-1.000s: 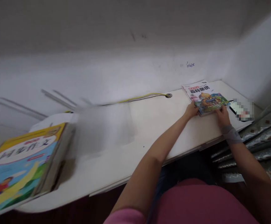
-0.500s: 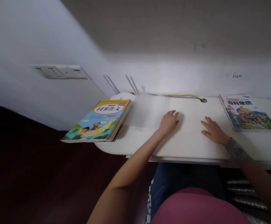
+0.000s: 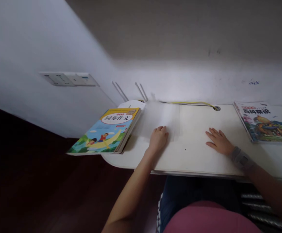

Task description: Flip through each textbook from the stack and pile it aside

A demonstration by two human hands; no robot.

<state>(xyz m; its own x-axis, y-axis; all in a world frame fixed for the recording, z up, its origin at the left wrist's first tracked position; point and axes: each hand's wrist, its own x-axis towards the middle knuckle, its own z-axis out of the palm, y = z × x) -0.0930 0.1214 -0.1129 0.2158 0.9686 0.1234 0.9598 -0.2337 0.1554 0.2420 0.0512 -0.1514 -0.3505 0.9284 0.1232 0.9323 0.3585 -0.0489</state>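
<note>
My left hand [image 3: 158, 139] rests over the lower part of some clear plastic sheets [image 3: 171, 121], its fingers loosely bent and not visibly pinching an edge. Those sheets lie on a white desk [image 3: 194, 158] and look blurry. To their left is a stack of books topped by a colourful children's book [image 3: 107, 131], which juts past the desk's rounded left end. Flat on the desktop, my right hand [image 3: 219, 141] has its fingers spread and holds nothing. A grey band circles that wrist.
Another illustrated book [image 3: 264, 123] lies at the right. Behind the stack is a white device [image 3: 131, 104] with upright antennas. A yellow cable [image 3: 196, 103] runs along the wall to a desk hole [image 3: 217, 108]. A socket panel [image 3: 69, 79] is on the left wall.
My left hand has moved left and nearer the body, from the sheets' right edge onto them. My right hand stays spread on the desk. The whole view has shifted slightly.
</note>
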